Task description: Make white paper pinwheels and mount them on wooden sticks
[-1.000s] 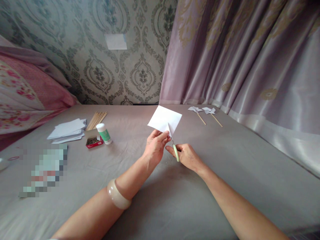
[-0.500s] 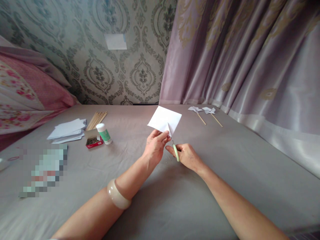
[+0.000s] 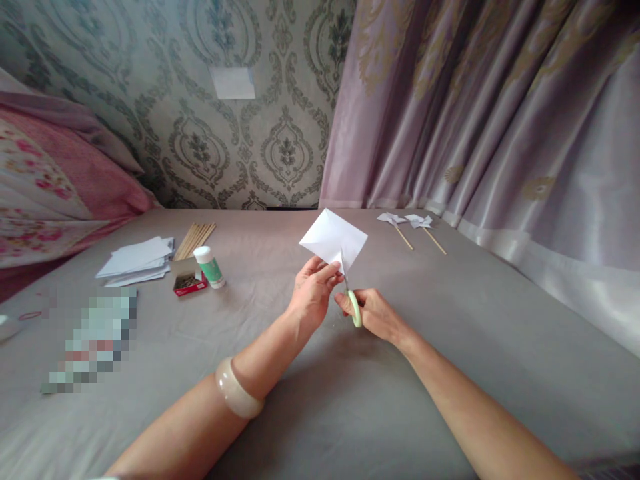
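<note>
A white square of paper, turned corner-up, is pinched along its lower edge by my left hand. My right hand is closed round the pale green handle of a pair of scissors. The scissor blades point up into the paper's near corner, beside my left fingertips, where a cut slit shows. Part of the blades is hidden by the paper and fingers. Both hands are above the grey cloth surface.
At left lie a stack of white paper, several wooden sticks, a red box of small metal pieces and a white-and-green bottle. Two paper pinwheels on sticks lie at the back right, near the curtain.
The paper has shifted slightly right and turned a little. The scissors' handle has rotated so its loop shows more, with the blades still at the slit.
</note>
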`<action>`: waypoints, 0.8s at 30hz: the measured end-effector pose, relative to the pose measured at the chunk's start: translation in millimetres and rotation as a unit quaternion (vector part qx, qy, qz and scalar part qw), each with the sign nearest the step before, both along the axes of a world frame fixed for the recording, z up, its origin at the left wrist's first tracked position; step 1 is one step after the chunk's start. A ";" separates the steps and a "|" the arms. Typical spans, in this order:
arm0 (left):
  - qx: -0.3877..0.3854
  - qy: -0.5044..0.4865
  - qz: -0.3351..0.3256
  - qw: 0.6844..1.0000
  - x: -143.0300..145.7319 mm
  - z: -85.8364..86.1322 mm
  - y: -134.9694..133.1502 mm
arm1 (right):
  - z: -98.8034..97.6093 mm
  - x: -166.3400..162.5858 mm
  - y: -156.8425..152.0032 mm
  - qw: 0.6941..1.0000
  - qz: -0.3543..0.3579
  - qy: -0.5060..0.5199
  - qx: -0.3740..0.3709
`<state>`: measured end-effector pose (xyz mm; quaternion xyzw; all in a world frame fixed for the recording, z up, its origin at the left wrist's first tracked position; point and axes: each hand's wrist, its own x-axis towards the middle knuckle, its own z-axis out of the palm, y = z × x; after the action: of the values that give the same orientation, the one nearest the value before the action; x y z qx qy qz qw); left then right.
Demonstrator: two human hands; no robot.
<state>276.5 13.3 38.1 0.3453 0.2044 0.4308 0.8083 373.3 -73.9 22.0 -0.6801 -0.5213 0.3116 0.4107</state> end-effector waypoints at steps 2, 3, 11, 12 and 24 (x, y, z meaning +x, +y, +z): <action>0.000 0.000 0.001 1.000 -0.1 0.0 -0.1 | 1.7 -0.5 -1.1 1.000 0.004 -0.001 0.000; 0.000 0.000 0.003 1.000 -0.1 0.0 -0.1 | 2.4 -0.6 -1.5 1.000 0.004 -0.002 0.000; 0.000 -0.001 0.008 1.000 0.1 0.5 0.6 | 0.3 0.1 -0.9 1.000 -0.002 0.005 -0.002; 0.000 0.000 0.009 1.000 0.1 0.5 0.7 | 0.1 0.2 -0.8 1.000 -0.003 0.004 -0.002; -0.010 0.009 0.006 1.000 0.5 -0.5 3.6 | 0.6 0.8 -0.6 1.000 -0.016 -0.008 0.004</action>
<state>277.0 16.9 37.6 0.3400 0.2178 0.4306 0.8072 374.1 -74.5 22.6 -0.6892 -0.5148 0.2970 0.4145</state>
